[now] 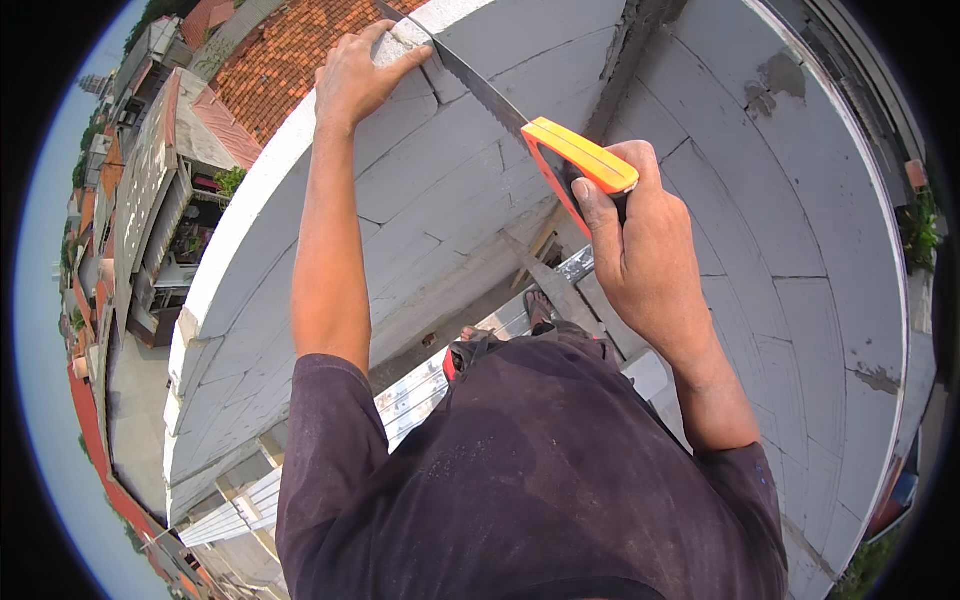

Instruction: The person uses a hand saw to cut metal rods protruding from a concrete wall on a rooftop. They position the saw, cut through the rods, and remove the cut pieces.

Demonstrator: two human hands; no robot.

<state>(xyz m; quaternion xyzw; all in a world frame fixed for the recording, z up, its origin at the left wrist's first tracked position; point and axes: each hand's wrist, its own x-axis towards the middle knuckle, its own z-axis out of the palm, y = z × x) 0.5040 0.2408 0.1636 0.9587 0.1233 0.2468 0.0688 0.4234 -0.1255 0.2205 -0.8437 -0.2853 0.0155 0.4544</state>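
My right hand (645, 225) grips the orange and black handle of a handsaw (480, 86). The saw's toothed blade runs up and away to the left and crosses the top edge of a wall of pale lightweight blocks (442, 172). My left hand (360, 79) rests over the wall's top, its thumb and fingers spread on a block (409, 41) just left of the blade. The blade sits against or within the block's edge; how deep it has cut cannot be made out. The blade's far end passes beyond the wall top.
A second block wall (757, 225) rises on the right and meets the first at a rough concrete column (637, 52). Far below are corrugated metal sheets (420, 390) and a plank (555, 281), near my sandalled feet (538, 306). Tiled roofs (300, 56) lie beyond the wall.
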